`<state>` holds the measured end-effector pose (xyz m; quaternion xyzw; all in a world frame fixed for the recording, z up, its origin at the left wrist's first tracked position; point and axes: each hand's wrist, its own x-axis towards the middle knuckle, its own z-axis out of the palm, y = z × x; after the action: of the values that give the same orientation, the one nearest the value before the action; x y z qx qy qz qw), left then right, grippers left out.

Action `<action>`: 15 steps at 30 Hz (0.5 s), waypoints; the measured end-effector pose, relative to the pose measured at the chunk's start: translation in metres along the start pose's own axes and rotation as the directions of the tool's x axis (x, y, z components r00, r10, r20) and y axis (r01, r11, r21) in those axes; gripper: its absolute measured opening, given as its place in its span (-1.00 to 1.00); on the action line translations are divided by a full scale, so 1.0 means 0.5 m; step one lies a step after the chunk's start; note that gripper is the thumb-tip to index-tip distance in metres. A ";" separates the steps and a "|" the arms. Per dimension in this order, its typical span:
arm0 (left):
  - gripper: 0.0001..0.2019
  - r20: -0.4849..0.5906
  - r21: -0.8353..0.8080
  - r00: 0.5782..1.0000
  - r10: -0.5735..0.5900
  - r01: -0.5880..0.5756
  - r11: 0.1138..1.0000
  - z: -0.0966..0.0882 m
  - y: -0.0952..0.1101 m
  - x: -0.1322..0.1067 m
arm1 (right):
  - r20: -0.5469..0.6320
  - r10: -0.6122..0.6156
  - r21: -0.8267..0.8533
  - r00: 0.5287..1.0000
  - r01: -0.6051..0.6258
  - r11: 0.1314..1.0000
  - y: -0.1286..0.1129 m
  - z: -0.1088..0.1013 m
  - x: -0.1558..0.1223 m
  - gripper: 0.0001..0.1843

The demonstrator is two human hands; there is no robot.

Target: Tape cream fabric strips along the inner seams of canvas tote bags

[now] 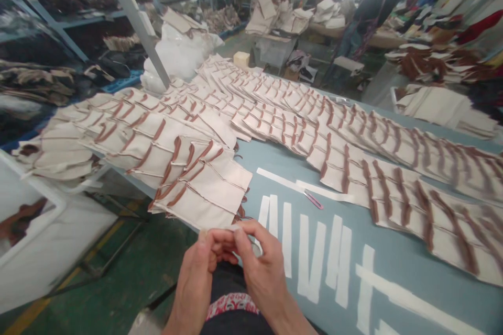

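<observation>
My left hand [198, 267] and my right hand [264, 264] meet at the table's near edge, fingers curled and thumbs up. Both pinch what looks like a white strip [256, 247], mostly hidden by the fingers. Just beyond lies a stack of cream fabric panels [212, 188] with brown-edged seams. Several loose white strips [287, 235] are spread on the table to the right of my hands. A small pair of pink-handled snips [313, 200] rests beside two strips laid end to end.
The blue-grey table [271, 159] carries long overlapping rows of cream panels [338, 162]. A grey post [135, 21] rises at its far left edge. A white-sided cart [47, 251] stands at left. Behind are a white plastic bag [173, 47], a person [365, 15] and more piles.
</observation>
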<state>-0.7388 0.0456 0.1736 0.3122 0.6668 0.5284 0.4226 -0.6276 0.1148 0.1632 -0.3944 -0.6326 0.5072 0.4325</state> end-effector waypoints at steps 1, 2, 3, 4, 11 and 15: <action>-0.24 0.036 0.079 0.999 0.028 -0.031 0.996 -0.004 -0.013 -0.001 | 0.011 0.114 0.059 0.993 -0.114 0.992 0.007 0.000 -0.001 -0.67; -0.29 0.046 0.159 0.998 0.052 -0.059 0.986 -0.012 -0.027 0.003 | 0.017 0.200 0.098 0.980 -0.201 0.975 0.016 0.000 -0.003 -0.60; -0.37 0.021 0.232 0.997 0.071 -0.074 0.970 -0.025 -0.043 0.012 | 0.013 0.260 0.120 0.966 -0.260 0.958 0.025 -0.002 -0.005 -0.55; -0.46 -0.023 0.300 0.996 0.090 -0.079 0.951 -0.043 -0.060 0.026 | 0.000 0.303 0.137 0.953 -0.300 0.944 0.034 -0.005 -0.008 -0.51; -0.58 -0.186 0.723 0.919 0.348 -0.112 0.682 -0.205 -0.148 0.235 | -0.084 0.548 0.250 0.832 -0.515 0.820 0.097 -0.032 -0.049 -0.31; -0.66 -0.148 0.867 0.920 0.362 -0.055 0.496 -0.222 -0.152 0.304 | -0.117 0.584 0.214 0.803 -0.554 0.805 0.143 -0.026 -0.076 -0.22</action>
<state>-0.9036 0.1091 0.0736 0.4700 0.8525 0.2256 0.0377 -0.5990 0.0954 0.0889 -0.5716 -0.3982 0.6284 0.3463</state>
